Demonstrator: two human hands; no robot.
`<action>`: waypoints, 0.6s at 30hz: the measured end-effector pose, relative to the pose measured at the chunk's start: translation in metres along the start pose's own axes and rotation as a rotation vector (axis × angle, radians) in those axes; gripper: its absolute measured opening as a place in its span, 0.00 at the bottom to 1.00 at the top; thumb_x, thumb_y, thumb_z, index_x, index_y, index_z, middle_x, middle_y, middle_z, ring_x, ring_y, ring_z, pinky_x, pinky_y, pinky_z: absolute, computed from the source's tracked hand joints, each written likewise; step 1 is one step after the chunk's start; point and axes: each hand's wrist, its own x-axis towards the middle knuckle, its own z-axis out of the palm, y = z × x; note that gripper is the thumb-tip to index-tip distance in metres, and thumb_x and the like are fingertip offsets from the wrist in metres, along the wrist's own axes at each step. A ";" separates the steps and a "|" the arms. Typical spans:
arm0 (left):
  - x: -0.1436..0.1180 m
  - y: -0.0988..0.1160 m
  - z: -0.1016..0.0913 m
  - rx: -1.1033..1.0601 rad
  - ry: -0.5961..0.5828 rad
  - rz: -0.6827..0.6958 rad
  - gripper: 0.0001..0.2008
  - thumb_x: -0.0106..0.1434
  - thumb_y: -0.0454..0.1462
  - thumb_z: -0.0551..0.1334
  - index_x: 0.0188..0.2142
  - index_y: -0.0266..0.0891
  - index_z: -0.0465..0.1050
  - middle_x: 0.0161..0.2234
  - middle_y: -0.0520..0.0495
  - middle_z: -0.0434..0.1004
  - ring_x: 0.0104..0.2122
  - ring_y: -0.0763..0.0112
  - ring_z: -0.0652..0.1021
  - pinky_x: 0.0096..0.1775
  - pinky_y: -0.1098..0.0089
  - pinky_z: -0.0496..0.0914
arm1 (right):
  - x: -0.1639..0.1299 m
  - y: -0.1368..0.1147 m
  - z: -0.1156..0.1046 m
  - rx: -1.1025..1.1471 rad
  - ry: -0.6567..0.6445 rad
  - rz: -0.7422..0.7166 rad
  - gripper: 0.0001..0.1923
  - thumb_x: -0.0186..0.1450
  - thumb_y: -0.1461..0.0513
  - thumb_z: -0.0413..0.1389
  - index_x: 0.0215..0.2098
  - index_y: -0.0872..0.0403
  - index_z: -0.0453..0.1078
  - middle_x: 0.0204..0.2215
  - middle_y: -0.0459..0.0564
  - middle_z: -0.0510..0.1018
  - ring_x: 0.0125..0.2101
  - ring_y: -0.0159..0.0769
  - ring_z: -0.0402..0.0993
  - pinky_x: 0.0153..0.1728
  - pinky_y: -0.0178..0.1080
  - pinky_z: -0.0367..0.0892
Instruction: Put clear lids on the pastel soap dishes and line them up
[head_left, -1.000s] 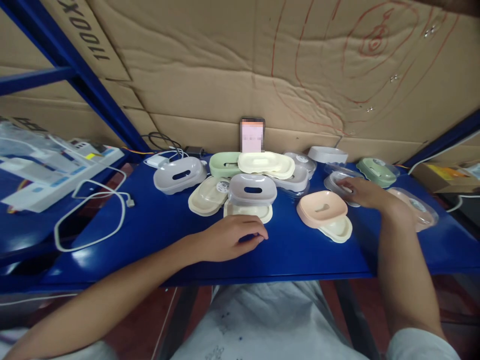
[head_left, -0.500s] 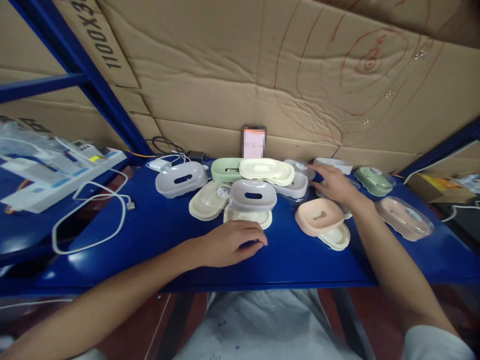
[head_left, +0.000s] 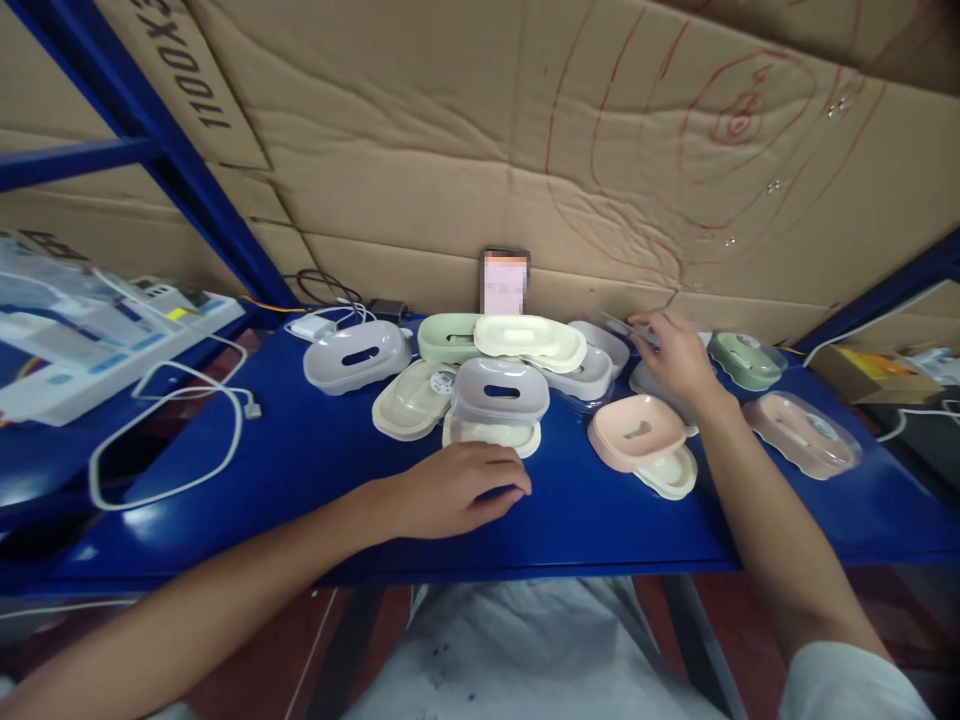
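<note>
Hands over a heap of soap dishes on a blue table, one resting and one reaching.

Cable (head_left: pixel 150 440) lay in a loop at the left of the frame, and a grey dish (head_left: pixel 357 355) sat upside down just right of it. In the lower middle, the left hand (head_left: pixel 457 488) lay loosely curled on the blue table (head_left: pixel 300 470), holding nothing, just below a grey dish stacked on a cream one (head_left: pixel 499 405). A phone (head_left: pixel 504 281) leaned on the cardboard wall behind the heap. Right of the middle sat a pink dish (head_left: pixel 636 430). Above it, the right hand (head_left: pixel 673 352) reached to a clear lid (head_left: pixel 626 328) at the back; its fingers touched the lid, but I could not tell if they gripped it. My guess: the step was picking up that lid, and the next move would need a firm pinch and a clean lift past the nearby dishes. A green dish (head_left: pixel 742 360) sat at the far right.
</note>
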 end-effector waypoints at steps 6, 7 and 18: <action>-0.002 0.000 -0.002 0.033 -0.030 -0.011 0.10 0.79 0.36 0.57 0.49 0.41 0.79 0.46 0.45 0.84 0.45 0.65 0.84 0.50 0.66 0.75 | -0.007 -0.029 0.003 -0.021 -0.298 -0.016 0.13 0.71 0.65 0.55 0.49 0.51 0.80 0.44 0.56 0.88 0.43 0.48 0.85 0.46 0.42 0.73; -0.002 0.001 -0.001 0.040 -0.032 -0.007 0.10 0.79 0.36 0.57 0.49 0.40 0.79 0.46 0.45 0.84 0.45 0.65 0.83 0.50 0.66 0.75 | -0.008 -0.032 0.003 -0.015 -0.330 -0.025 0.14 0.70 0.66 0.57 0.50 0.52 0.80 0.45 0.57 0.88 0.45 0.49 0.85 0.48 0.42 0.73; -0.001 0.001 0.003 0.117 -0.016 0.025 0.10 0.79 0.36 0.58 0.48 0.41 0.79 0.44 0.45 0.85 0.44 0.64 0.83 0.48 0.65 0.75 | -0.010 -0.034 0.018 0.099 -0.365 -0.105 0.33 0.68 0.69 0.55 0.71 0.48 0.67 0.64 0.54 0.79 0.59 0.47 0.79 0.60 0.45 0.73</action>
